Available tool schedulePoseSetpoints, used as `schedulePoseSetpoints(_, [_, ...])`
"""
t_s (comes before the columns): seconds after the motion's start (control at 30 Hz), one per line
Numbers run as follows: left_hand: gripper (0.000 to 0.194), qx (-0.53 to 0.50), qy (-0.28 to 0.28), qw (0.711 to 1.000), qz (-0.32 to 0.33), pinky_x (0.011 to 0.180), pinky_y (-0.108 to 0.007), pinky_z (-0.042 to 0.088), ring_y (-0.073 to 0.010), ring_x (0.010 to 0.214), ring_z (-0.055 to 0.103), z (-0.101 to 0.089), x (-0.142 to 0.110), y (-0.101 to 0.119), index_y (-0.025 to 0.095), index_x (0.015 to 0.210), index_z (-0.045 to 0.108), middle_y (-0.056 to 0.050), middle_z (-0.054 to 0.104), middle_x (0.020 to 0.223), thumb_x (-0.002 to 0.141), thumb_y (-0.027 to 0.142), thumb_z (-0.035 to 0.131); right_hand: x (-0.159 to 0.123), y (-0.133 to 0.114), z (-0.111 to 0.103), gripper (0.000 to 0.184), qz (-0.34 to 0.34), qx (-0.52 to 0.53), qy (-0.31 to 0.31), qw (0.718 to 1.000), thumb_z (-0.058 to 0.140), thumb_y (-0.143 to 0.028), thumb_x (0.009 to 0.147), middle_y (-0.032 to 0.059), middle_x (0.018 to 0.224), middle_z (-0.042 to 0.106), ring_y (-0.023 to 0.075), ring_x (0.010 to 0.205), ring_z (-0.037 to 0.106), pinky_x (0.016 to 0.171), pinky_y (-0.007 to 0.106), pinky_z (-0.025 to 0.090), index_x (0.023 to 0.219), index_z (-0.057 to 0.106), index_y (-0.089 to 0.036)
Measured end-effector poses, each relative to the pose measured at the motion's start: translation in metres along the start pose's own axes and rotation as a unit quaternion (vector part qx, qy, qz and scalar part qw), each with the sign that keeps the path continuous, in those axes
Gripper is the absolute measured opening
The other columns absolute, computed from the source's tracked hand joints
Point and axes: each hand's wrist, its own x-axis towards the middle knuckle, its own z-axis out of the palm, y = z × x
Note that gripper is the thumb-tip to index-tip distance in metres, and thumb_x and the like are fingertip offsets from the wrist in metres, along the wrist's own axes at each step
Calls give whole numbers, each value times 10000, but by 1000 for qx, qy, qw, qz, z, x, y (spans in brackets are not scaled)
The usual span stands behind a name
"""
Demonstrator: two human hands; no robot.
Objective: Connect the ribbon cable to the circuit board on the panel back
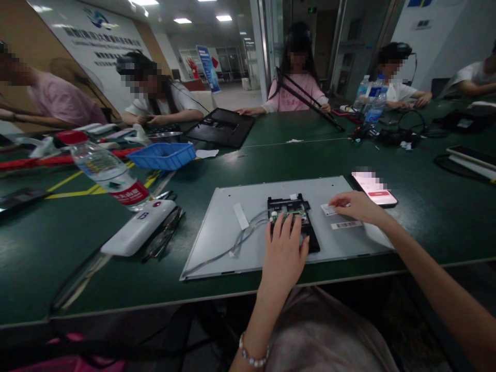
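Note:
A flat grey display panel [217, 227] lies on the green table in front of me. On its middle rests a black plastic frame [313, 240] with a green circuit board [301, 216] in it. My left hand [284, 248] lies over the frame, its fingers spread on the board and the lower part. To its right my right hand [358, 207] is closed, thumb and fingers pinched at the edge of a small white label [328, 210] over the panel. Below that hand is a barcode sticker [346, 225]. Grey cables [220, 257] run left from the board across the panel.
A phone [374, 190] lies by the panel's far right corner. To the left are a white power bank [139, 227], glasses [165, 235], a leaning water bottle [106, 170] and a blue tray [165, 156]. Several people sit around the table; one opposite holds black strips [310, 98].

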Motion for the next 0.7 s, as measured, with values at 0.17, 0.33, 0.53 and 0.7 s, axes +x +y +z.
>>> schedulePoseSetpoints(0.17, [449,-3,7,1000,-5,1112,-575,233,-270,1374,312,-1,1,1,203,1389,387,-97,461,1416,961,339,372,1,-17,0,195,-3,23,-3,1000,587,-264,799,73,909,735,216,831,670,784,358,514,902,738,-199])
schedulePoseSetpoints(0.33, [404,-8,2,1000,15,1124,-576,202,-252,1357,342,-5,6,5,220,1356,425,-87,480,1400,968,312,354,5,-38,12,208,-42,142,-87,985,596,-283,782,49,873,731,182,786,663,751,317,518,917,723,-188])
schedulePoseSetpoints(0.53, [413,5,0,1000,8,1104,-578,238,-269,1282,431,-6,9,14,209,1341,445,-119,490,1376,952,341,402,8,-35,27,181,-42,196,-69,977,606,-286,762,39,847,714,186,788,657,758,333,525,889,686,-186])
schedulePoseSetpoints(0.7, [465,16,-3,1000,21,1073,-574,291,-302,1251,449,-3,12,20,269,1370,421,-111,405,1446,928,412,448,6,-40,34,144,-45,194,-40,979,593,-220,753,31,807,705,172,763,657,722,307,518,874,665,-191])
